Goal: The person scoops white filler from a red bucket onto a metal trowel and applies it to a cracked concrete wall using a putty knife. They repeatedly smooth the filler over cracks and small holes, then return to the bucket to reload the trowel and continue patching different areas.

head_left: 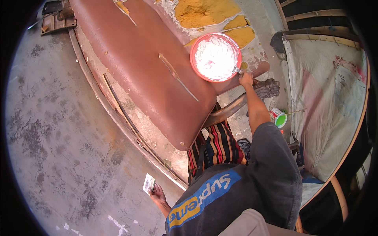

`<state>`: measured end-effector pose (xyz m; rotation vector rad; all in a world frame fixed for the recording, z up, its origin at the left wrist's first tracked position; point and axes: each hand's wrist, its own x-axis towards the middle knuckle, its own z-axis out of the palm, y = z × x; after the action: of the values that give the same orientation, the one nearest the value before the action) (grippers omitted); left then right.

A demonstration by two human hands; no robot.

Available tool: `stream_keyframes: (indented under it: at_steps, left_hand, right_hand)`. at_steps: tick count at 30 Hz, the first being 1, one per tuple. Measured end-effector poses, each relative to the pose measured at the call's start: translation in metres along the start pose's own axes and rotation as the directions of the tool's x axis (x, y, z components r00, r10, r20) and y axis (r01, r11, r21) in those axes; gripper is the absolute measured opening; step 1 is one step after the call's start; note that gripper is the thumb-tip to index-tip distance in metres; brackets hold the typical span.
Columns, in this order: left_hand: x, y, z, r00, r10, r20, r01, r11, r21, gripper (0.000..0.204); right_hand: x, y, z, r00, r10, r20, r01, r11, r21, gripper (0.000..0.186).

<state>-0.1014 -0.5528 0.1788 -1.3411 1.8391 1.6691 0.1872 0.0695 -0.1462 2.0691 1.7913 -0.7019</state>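
Note:
My left hand (157,193), low in the view, is closed on a flat rectangular scraper (148,181) smeared pale with paste. My right hand (245,80) grips a short metal handle (238,71) at the right rim of a red tub (194,57); whether it belongs to the tub or to a tool, I cannot tell. Bright white paste (212,57) coats the tub's inside. The tub is at the right edge of a long brown padded seat (130,74), which has two splits in its cover. Yellow foam (202,11) shows through torn covering just above the tub.
Carved dark wood (267,89) juts right below my right hand. A small can of green paint (280,120) stands beside it. Pale sheeting (323,110) on a wooden frame fills the right side. Grey stained floor (59,137) spreads left; a wooden object (55,23) lies upper left.

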Motion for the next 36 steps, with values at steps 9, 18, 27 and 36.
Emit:
stream_keyframes:
  at_steps: [9,18,27,36]
  left_hand:
    - [-0.061,0.02,0.116,0.919,0.165,0.358,-0.165,0.986,-0.03,0.034]
    - [-0.083,-0.006,0.106,0.946,0.159,0.283,-0.151,0.987,-0.05,0.035]
    - [-0.103,-0.031,0.065,0.981,0.114,0.159,-0.089,0.984,-0.153,0.029]
    - [-0.13,-0.082,0.041,0.992,0.064,0.105,-0.046,0.984,-0.171,0.04]
  right_hand:
    - [-0.031,0.003,-0.114,0.745,-0.663,-0.07,0.664,0.748,-0.019,0.031]
    - [0.018,-0.06,-0.129,0.825,-0.547,-0.144,0.56,0.825,0.08,0.029]
    - [0.127,-0.019,-0.057,0.997,-0.06,-0.053,0.08,0.71,0.699,0.057]
    - [0.118,-0.028,-0.042,0.99,0.037,0.135,-0.13,0.599,0.79,0.049]
